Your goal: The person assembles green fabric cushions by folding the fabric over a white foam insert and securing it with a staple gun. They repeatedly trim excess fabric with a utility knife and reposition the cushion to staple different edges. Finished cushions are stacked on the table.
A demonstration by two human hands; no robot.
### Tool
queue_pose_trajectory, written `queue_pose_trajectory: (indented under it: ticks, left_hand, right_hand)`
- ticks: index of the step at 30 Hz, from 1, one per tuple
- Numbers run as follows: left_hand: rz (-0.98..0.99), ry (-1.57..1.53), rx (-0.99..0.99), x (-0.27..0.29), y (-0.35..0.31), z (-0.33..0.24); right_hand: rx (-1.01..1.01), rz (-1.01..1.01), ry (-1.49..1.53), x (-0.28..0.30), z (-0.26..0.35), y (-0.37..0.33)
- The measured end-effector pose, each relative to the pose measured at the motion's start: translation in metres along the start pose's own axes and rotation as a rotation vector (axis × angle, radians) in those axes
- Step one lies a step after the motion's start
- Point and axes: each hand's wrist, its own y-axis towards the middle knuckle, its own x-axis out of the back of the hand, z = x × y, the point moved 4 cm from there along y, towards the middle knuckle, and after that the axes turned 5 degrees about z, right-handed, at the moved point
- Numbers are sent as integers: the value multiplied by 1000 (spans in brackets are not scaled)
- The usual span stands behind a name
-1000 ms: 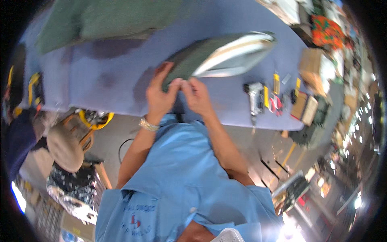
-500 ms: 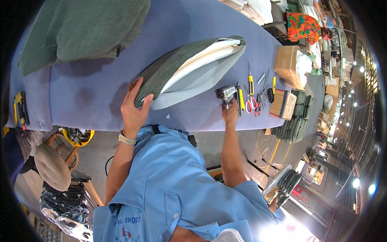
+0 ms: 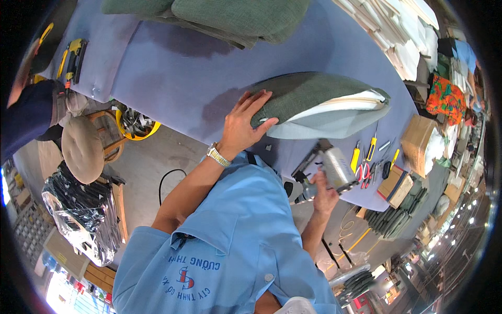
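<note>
A dark green fabric cushion (image 3: 319, 89) stands on the blue-covered table, its open side facing me. White padding and a thin board-like layer show inside, above a light grey lining flap. My left hand (image 3: 244, 123) grips the cushion's left end, fingers over the top and thumb on the near edge. In my right hand (image 3: 325, 198) is a silver pneumatic staple gun (image 3: 339, 166), raised over the table's near edge just in front of the cushion. The fingers wrap round its handle.
Folded green fabric (image 3: 235, 18) lies at the table's far side. Right of the staple gun are scissors (image 3: 362, 171), a yellow screwdriver (image 3: 372, 149) and cutters. A cardboard box (image 3: 418, 141) stands at the right. A person's dark sleeve (image 3: 31, 123) shows at far left, near another stapler (image 3: 76, 60).
My right hand has lifted the staple gun off the table and turned it toward the cushion's near side. My left hand stays on the cushion's end. The whole view has swung.
</note>
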Motion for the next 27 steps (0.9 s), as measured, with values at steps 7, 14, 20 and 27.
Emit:
queue_pose_trajectory:
  ticks: [7, 14, 20, 27]
  left_hand:
    - [10, 9, -31, -1, -1, 0]
    - [75, -27, -11, 3, -1, 7]
    - [97, -41, 8, 7, 3, 12]
    - [97, -47, -25, 8, 7, 13]
  right_hand:
    - [-82, 266, -101, -81, 58, 1]
    - [118, 315, -265, -100, 50, 12]
    - [110, 331, -224, -115, 64, 11]
    - [31, 432, -272, -117, 65, 19]
